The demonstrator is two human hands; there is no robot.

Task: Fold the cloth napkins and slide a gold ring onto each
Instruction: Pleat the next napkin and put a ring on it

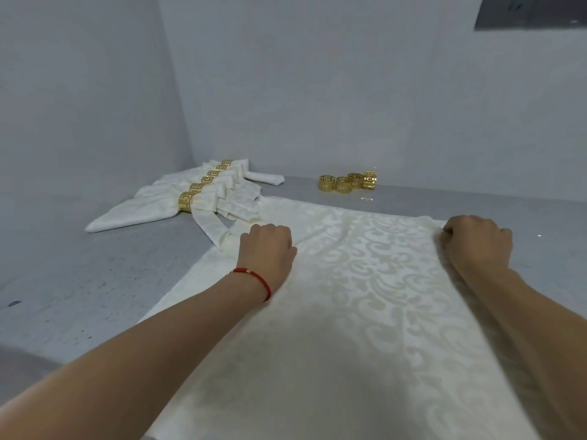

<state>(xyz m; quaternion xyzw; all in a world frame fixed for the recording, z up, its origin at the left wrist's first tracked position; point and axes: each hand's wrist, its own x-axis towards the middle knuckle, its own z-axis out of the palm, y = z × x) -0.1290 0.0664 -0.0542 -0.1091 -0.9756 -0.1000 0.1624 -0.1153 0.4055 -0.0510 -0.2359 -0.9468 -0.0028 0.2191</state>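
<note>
A cream damask napkin (pixel 359 281) lies spread flat on the grey table (pixel 79 281). My left hand (pixel 268 249), with a red cord on its wrist, grips the napkin's far left part with curled fingers. At the far right corner, my right hand (pixel 476 242) pinches the cloth, which bunches under its fingers. Several loose gold rings (pixel 347 181) stand in a cluster by the back wall. At the back left lies a row of several folded napkins (pixel 197 198), each inside a gold ring (pixel 185 201).
White walls close the table at the back and on the left. A dark panel (pixel 533 14) sits high on the right wall. One plain folded napkin (pixel 265 178) without a ring lies behind the row.
</note>
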